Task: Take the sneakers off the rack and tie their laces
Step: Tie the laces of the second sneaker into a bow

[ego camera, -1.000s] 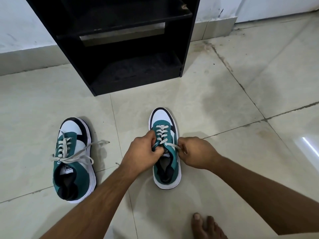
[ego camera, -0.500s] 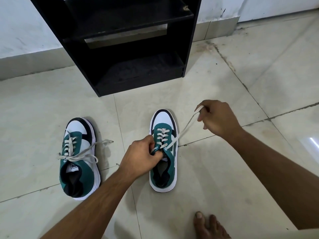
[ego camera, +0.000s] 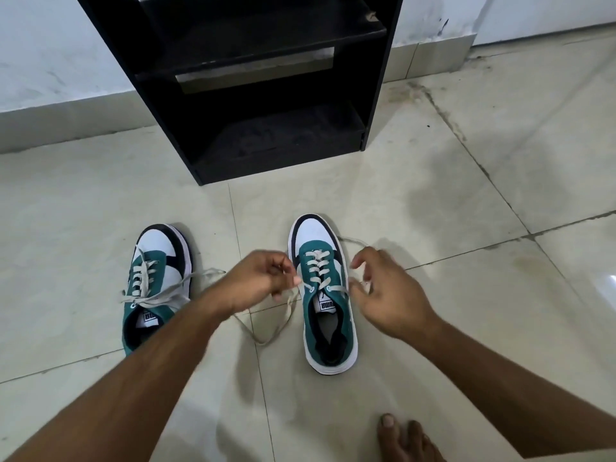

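Pinching one lace (ego camera: 286, 300) in the left hand (ego camera: 263, 278) at frame centre; right hand (ego camera: 383, 295) half-open, grip unclear, ready to cross ends over the sneaker (ego camera: 325, 295).

A home: tiled floor (ego camera: 433, 201); black shoe rack (ego camera: 253, 95) against painted wall (ego camera: 43, 48).

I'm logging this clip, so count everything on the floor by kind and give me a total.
Sneakers: 2, left sneaker and right sneaker
Shoe rack: 1
Bare foot: 1
Total: 4
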